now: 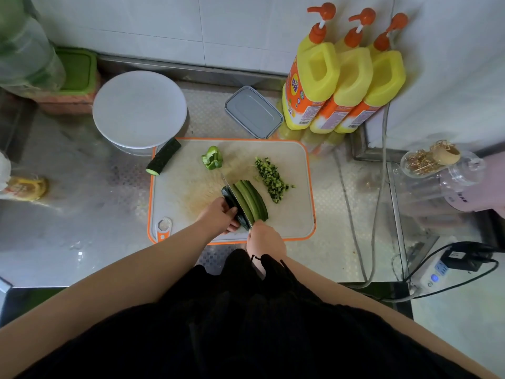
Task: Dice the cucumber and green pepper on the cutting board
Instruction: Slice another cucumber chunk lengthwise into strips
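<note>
Cucumber (247, 199) under curled left hand (220, 216)

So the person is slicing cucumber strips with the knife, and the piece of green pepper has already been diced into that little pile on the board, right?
Not quite. The head view shows the green pepper still in one piece on the cutting board. The diced pile looks like cucumber. The right hand holds the knife on the cucumber strips.

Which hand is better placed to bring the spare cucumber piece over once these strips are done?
Left, probably. The spare cucumber lies at the board's far-left edge, on the left hand's side; the right hand grips the knife.
</note>
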A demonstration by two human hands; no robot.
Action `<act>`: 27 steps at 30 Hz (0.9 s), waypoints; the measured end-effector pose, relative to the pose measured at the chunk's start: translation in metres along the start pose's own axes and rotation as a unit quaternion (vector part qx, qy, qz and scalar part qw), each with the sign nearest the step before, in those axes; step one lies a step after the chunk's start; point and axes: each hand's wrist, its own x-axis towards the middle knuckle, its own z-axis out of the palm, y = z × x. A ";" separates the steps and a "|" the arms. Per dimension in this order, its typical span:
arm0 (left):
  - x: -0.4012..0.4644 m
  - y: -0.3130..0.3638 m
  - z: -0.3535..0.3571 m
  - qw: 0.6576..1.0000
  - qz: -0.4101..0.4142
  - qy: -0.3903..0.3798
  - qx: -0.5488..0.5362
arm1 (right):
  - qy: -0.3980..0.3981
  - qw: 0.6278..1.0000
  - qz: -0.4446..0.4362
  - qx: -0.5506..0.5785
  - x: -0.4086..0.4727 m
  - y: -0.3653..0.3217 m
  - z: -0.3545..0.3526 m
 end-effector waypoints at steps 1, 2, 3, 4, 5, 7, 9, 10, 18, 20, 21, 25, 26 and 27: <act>-0.001 0.000 -0.001 1.000 0.001 -0.001 0.001 | 0.012 1.000 0.000 0.000 0.001 0.000 -0.001; -0.001 0.000 -0.001 1.000 0.002 -0.004 0.004 | 0.016 1.000 -0.001 0.007 0.002 0.001 -0.001; -0.002 0.000 -0.002 1.000 0.003 -0.008 0.007 | 0.014 1.000 -0.001 0.019 0.003 0.003 -0.003; -0.001 0.001 -0.003 1.000 0.005 -0.006 0.009 | 0.009 0.999 0.000 0.032 0.004 0.005 -0.006; -0.001 0.001 -0.003 1.000 0.004 -0.001 0.010 | 0.008 0.999 0.000 0.044 0.004 0.006 -0.007; -0.002 0.003 -0.003 1.000 -0.001 0.002 0.008 | 0.017 0.998 -0.004 0.068 0.004 0.010 -0.009; -0.002 0.003 -0.002 1.000 -0.005 -0.008 -0.002 | 0.031 0.997 -0.017 0.069 0.000 0.011 -0.008; -0.002 0.003 -0.001 1.000 -0.007 -0.010 -0.006 | 0.032 0.997 -0.025 0.062 -0.001 0.012 -0.007; 0.000 0.002 -0.002 1.000 -0.007 -0.021 -0.002 | 0.011 0.998 -0.051 0.031 -0.003 0.015 -0.008; 0.001 0.000 -0.002 1.000 -0.006 -0.017 -0.001 | 0.025 0.995 -0.021 0.094 0.000 0.020 -0.009; 0.002 -0.001 -0.003 1.000 -0.007 -0.013 -0.004 | 0.030 0.991 -0.004 0.133 0.003 0.025 -0.008; 0.005 -0.004 -0.003 1.000 -0.005 0.002 -0.017 | 0.023 0.972 0.015 0.231 0.014 0.046 -0.011; 0.006 -0.005 -0.003 1.000 -0.004 0.002 -0.019 | 0.024 0.969 0.013 0.246 0.014 0.049 -0.013; 0.007 -0.005 -0.003 1.000 -0.005 -0.002 -0.020 | 0.028 0.963 0.009 0.267 0.015 0.052 -0.013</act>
